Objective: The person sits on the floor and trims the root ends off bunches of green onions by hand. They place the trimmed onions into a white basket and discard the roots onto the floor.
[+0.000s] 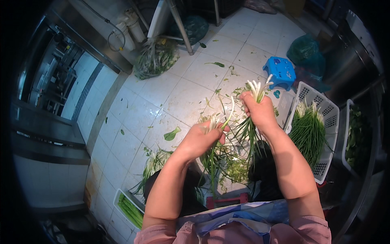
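Note:
My left hand [202, 138] is closed around a small bunch of green onions [213, 155], white ends up, with one stalk sticking out by the thumb. Higher and to the right, my right hand [259, 109] grips another bunch of green onions [257, 91], its white root ends above the fist and its green leaves hanging below. Loose leaves and trimmings [236, 170] lie on the floor beneath both hands. To the right, a white plastic basket [332, 122] holds a pile of green onions [309, 137]. More green onions [155, 164] lie on the floor at the left.
A blue plastic stool [279, 72] stands beyond the right hand. Bagged greens [157, 58] rest by a metal table leg [181, 27]. A basket of long green vegetables [131, 210] is at lower left; another crate [349, 134] of leafy greens is at far right. Scraps dot the tiles.

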`<act>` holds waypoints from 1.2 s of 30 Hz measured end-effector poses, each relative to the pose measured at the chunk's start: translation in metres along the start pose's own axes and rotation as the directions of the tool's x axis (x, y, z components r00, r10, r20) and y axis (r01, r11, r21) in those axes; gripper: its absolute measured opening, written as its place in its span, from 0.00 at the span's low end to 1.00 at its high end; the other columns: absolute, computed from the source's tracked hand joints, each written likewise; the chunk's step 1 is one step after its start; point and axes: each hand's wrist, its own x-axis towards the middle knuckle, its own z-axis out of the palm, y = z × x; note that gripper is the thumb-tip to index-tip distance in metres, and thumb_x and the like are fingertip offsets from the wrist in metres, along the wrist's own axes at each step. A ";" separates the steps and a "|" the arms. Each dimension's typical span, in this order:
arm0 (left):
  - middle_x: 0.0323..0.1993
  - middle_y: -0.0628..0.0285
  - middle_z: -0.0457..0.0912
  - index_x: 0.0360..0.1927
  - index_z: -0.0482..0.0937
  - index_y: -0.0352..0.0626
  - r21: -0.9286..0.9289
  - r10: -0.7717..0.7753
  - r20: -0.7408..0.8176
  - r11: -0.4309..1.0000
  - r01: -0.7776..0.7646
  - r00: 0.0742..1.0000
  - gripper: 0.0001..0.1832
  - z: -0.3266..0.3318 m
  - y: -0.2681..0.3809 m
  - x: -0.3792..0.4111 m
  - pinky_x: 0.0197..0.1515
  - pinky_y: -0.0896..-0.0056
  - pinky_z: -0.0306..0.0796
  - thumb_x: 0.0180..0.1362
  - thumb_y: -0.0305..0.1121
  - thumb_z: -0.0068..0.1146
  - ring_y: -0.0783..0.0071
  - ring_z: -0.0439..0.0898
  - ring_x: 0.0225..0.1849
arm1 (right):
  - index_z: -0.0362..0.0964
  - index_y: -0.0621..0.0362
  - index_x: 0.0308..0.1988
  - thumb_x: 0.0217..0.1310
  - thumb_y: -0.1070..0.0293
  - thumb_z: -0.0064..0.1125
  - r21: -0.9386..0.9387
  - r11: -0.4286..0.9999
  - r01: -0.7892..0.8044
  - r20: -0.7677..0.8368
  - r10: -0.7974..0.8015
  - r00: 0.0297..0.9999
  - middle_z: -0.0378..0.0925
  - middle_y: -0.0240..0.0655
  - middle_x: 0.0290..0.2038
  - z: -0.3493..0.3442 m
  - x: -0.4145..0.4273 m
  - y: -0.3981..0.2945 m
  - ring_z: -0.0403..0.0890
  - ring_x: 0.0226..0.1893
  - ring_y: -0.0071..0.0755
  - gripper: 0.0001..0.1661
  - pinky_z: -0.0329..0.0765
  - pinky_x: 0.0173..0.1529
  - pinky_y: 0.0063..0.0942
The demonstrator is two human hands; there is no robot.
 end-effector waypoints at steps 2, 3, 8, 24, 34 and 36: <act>0.23 0.72 0.76 0.41 0.79 0.41 -0.020 -0.018 0.020 1.000 0.018 1.000 0.13 0.000 0.002 0.000 0.21 0.87 0.54 0.61 0.37 0.48 0.89 0.61 0.18 | 0.75 0.62 0.37 0.59 0.66 0.53 0.065 0.998 0.015 -0.067 -0.011 0.998 0.72 0.27 0.23 -0.004 0.003 -0.003 0.67 0.19 0.16 0.11 0.64 0.23 0.16; 0.23 0.72 0.76 0.41 0.79 0.41 -0.032 -0.032 0.028 0.999 0.033 0.999 0.13 -0.002 0.002 -0.001 0.21 0.87 0.54 0.61 0.37 0.48 0.89 0.61 0.18 | 0.75 0.62 0.37 0.59 0.66 0.53 0.092 0.995 0.027 -0.086 -0.019 0.996 0.73 0.28 0.24 -0.005 0.003 -0.004 0.67 0.19 0.16 0.11 0.64 0.23 0.16; 0.23 0.73 0.76 0.42 0.79 0.43 -0.014 -0.063 0.074 0.998 0.064 0.995 0.13 -0.001 0.001 -0.001 0.20 0.86 0.53 0.60 0.38 0.50 0.89 0.61 0.18 | 0.74 0.64 0.39 0.59 0.68 0.55 0.139 0.990 0.016 0.226 -0.048 0.973 0.73 0.28 0.26 -0.007 -0.007 -0.013 0.69 0.21 0.16 0.11 0.65 0.23 0.14; 0.32 0.67 0.78 0.39 0.76 0.41 -0.153 -0.029 -0.079 0.988 0.016 0.996 0.10 0.005 0.009 0.003 0.38 0.81 0.66 0.53 0.30 0.60 0.83 0.73 0.36 | 0.56 0.67 0.59 0.67 0.60 0.39 0.378 0.769 -0.516 0.666 0.161 0.728 0.66 0.47 0.54 0.000 -0.018 -0.008 0.72 0.52 0.39 0.27 0.76 0.49 0.34; 0.37 0.68 0.79 0.46 0.77 0.39 -0.001 0.027 -0.128 1.000 -0.028 0.991 0.14 0.006 -0.010 0.011 0.44 0.81 0.67 0.56 0.30 0.58 0.84 0.74 0.39 | 0.67 0.63 0.49 0.61 0.59 0.54 0.227 0.898 -0.378 0.640 0.155 0.752 0.73 0.36 0.41 0.005 -0.024 -0.007 0.73 0.43 0.26 0.22 0.76 0.41 0.28; 0.33 0.68 0.79 0.42 0.77 0.38 0.041 0.055 -0.169 0.998 -0.048 0.984 0.13 -0.002 -0.012 0.013 0.39 0.80 0.66 0.57 0.35 0.57 0.84 0.72 0.35 | 0.68 0.61 0.48 0.61 0.58 0.54 0.219 0.892 -0.397 0.624 0.185 0.759 0.73 0.35 0.40 0.002 -0.021 -0.007 0.73 0.41 0.25 0.21 0.76 0.40 0.28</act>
